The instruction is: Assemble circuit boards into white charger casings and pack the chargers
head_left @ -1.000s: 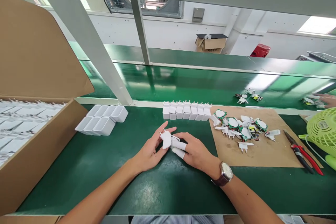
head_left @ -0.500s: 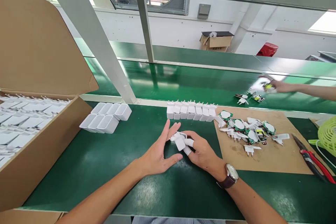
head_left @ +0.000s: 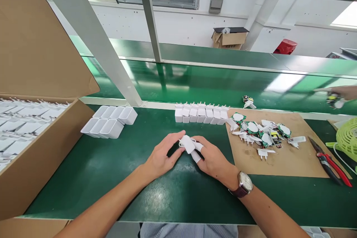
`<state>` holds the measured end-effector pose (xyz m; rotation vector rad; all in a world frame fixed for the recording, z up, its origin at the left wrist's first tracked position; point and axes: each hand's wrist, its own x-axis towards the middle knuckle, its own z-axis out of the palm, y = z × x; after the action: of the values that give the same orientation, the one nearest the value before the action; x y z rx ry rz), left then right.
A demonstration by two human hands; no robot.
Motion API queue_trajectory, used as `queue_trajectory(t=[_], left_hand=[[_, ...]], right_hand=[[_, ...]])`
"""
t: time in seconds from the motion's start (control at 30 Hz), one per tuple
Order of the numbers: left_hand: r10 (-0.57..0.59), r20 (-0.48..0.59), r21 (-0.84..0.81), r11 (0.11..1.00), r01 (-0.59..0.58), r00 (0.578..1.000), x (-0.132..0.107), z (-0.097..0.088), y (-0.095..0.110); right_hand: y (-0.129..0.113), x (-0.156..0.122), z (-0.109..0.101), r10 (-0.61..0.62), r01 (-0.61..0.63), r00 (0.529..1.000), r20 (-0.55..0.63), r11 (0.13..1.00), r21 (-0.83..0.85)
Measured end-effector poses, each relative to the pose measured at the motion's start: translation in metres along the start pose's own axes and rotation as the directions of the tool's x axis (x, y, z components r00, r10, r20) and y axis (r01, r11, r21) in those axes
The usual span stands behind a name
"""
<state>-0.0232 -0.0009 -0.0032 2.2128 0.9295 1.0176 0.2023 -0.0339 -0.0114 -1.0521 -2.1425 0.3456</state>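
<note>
A small white plastic plug adapter part is held between both hands above the green bench; its finer details are too small to make out. My right hand, with white covers on thumb and finger and a watch at the wrist, grips it from the right. From the left, my left hand closes thumb and fingertips on its edge. Just beyond stands a row of white plug housings with their prongs up. Farther left, several open white plastic cases sit in a block.
An open cardboard box at left holds rows of white adapters. On a brown board at right lie circuit boards with white plugs. Red-handled pliers and a green fan sit far right. A co-worker's hand holds a circuit board.
My left hand's spread fingers have closed onto the white part. The co-worker's hand has moved right with a circuit board, leaving fewer pieces behind the brown board. The view has shifted slightly.
</note>
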Motion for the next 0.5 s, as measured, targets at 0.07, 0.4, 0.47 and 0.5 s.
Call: queue_trajectory(t=[0.07, 0.4, 0.47, 0.5], left_hand=[[-0.02, 0.005, 0.003, 1.0, 0.02, 1.0, 0.001, -0.002, 0.001], [-0.174, -0.008, -0.035, 0.984, 0.174, 0.985, -0.002, -0.002, -0.013], [-0.172, -0.012, -0.007, 0.985, 0.172, 0.985, -0.002, -0.004, -0.02], [-0.17, -0.011, 0.007, 0.985, 0.17, 0.985, -0.002, -0.004, -0.022]], right_hand=[[0.001, 0.0, 0.0, -0.015, 0.015, 1.0, -0.016, 1.0, -0.008], [-0.004, 0.009, -0.017, 0.058, -0.06, 0.995, 0.077, 0.998, 0.026], [0.006, 0.021, -0.041, 0.073, -0.072, 0.997, -0.025, 0.997, 0.04], [0.016, 0.029, -0.058, 0.108, -0.107, 0.99, -0.088, 0.994, 0.015]])
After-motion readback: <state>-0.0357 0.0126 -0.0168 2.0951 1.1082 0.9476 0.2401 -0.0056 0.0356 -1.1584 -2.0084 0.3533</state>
